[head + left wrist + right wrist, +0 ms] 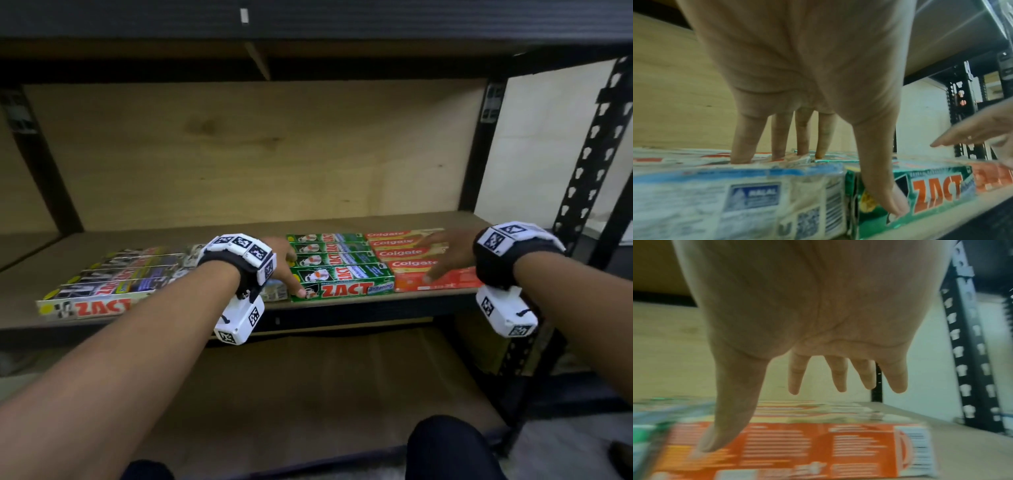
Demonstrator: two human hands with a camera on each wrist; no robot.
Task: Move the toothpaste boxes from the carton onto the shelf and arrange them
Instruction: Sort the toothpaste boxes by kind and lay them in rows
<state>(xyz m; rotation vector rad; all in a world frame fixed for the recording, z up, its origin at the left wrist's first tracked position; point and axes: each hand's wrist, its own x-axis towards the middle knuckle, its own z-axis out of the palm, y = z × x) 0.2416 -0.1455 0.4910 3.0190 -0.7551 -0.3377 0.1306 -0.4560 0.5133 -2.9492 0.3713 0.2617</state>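
Three groups of toothpaste boxes lie flat along the wooden shelf board [144, 240]: white ZACT boxes [102, 291] at the left, green ZACT boxes [342, 267] in the middle, red Colgate boxes [407, 253] at the right. My left hand [291, 274] is over the seam between white and green boxes. Its straight fingertips [742, 154] touch the white boxes' tops [694, 186], and its thumb [879, 186] presses the front green box [937, 186]. My right hand [435, 260] is spread over the Colgate boxes [797, 443], fingers [838, 378] hovering, thumb [725, 418] low over the front box. No carton is in view.
The shelf's plywood back wall [239, 154] stands behind the boxes, with bare board between. A black perforated upright [589, 164] rises at the right end, and the shelf above hangs overhead. A lower shelf board [308, 377] and my knee [452, 448] are below.
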